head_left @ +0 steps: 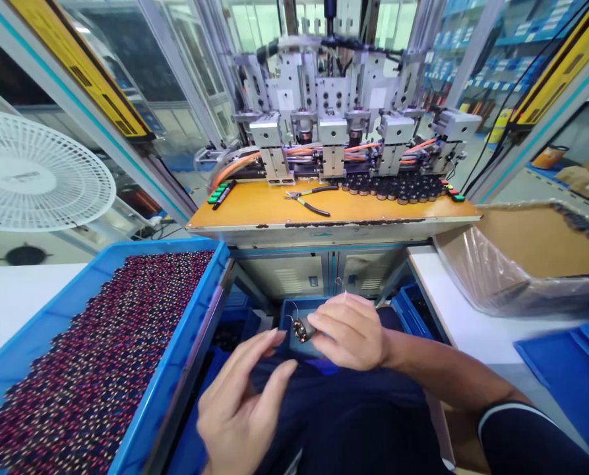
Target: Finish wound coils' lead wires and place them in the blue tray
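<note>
My right hand is closed on a small coil part, a dark wound body with thin wire leads sticking up. It hangs over my lap, just above a small blue bin. My left hand is lower and to the left, fingers stretched out and apart, its fingertips close to the coil but not touching it. A large blue tray filled with several dark red and black coils lies at my left.
Ahead stands a winding machine on an orange bench top with pliers and a row of black parts. A plastic-lined cardboard box sits right, a white fan left, blue bins lower right.
</note>
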`<control>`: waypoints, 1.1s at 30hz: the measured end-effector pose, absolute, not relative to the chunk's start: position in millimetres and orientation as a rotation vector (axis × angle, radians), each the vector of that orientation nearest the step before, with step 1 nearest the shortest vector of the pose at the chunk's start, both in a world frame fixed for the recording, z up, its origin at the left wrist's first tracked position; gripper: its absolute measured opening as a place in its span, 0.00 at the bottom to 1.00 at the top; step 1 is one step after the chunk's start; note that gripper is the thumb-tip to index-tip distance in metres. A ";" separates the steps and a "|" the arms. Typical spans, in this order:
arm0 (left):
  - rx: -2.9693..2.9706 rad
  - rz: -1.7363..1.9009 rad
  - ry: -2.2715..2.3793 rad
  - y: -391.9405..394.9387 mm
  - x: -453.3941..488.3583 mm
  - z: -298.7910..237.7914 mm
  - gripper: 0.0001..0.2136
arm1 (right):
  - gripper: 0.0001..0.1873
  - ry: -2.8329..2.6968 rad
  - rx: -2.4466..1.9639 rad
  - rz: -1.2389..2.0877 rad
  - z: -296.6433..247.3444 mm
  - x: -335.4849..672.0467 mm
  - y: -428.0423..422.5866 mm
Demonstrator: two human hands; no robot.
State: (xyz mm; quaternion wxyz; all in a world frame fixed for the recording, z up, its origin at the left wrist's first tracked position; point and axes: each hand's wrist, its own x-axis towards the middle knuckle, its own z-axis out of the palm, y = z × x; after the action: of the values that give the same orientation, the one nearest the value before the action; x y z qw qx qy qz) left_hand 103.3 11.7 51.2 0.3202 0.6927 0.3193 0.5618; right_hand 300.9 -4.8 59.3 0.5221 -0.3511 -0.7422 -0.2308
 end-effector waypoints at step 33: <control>2.175 1.224 0.668 23.9 94.2 73.7 0.13 | 0.04 -1.854 -1.039 -0.238 108.1 330.8 -24.6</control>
State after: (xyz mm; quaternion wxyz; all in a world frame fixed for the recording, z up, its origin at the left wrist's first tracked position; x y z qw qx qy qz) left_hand 94.2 23.9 73.7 0.2756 0.8092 0.2485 0.4554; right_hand 330.8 -24.6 108.1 0.4807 -0.4259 -0.7603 -0.0975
